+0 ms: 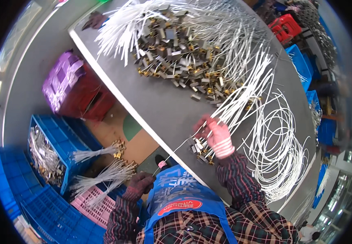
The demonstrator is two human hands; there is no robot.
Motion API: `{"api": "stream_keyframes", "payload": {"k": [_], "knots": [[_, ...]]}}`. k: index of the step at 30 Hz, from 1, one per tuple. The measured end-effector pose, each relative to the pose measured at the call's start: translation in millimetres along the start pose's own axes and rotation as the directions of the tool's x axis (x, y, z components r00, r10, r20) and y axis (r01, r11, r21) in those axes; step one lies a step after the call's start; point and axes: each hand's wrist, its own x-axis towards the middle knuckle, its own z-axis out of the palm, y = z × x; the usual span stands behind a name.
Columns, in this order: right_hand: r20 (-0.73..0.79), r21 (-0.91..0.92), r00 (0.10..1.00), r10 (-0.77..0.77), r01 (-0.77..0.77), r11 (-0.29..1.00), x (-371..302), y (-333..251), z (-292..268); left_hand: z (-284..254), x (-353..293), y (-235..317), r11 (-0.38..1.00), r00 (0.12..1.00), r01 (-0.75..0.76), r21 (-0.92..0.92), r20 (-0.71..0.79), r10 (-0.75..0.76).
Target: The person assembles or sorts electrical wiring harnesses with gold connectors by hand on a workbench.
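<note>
A thin white wire stretches across the table's near edge between my two gloved hands. My right hand, in a pink glove with a striped cuff, pinches it over the tabletop. The closed fingers of my left hand, in a dark glove, hold its other end off the edge, beside my blue apron. A small cluster of metal-ended wires lies just below my right hand. Beyond it, a bundle of white wires runs back toward a large heap of grey blocks with brass-coloured fittings.
Loosely coiled white wires cover the table's right side. Left of the grey table, a blue crate of wired parts stands on its side, near wire bundles on a pink basket. A purple-wrapped package sits farther back.
</note>
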Motion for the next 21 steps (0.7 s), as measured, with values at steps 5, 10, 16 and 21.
{"api": "stream_keyframes", "payload": {"k": [5, 10, 16, 21], "knots": [[0.005, -0.046, 0.995, 0.099, -0.098, 0.994, -19, 5, 14, 10, -6, 14, 0.999, 0.998, -0.038, 0.035, 0.041, 0.037], [0.069, -0.121, 0.990, 0.120, -0.111, 0.986, -18, -10, 16, 17, -11, 24, 0.999, 0.999, -0.039, 0.023, -0.002, 0.039], [0.011, -0.198, 0.997, 0.081, -0.077, 0.977, -23, -20, 30, 35, -23, 32, 0.964, 0.966, -0.126, 0.233, -0.192, 0.172], [-0.010, -0.148, 0.997, 0.079, -0.080, 0.986, -23, -25, 30, 47, -33, 25, 0.852, 0.857, -0.313, 0.420, -0.262, 0.444]]}}
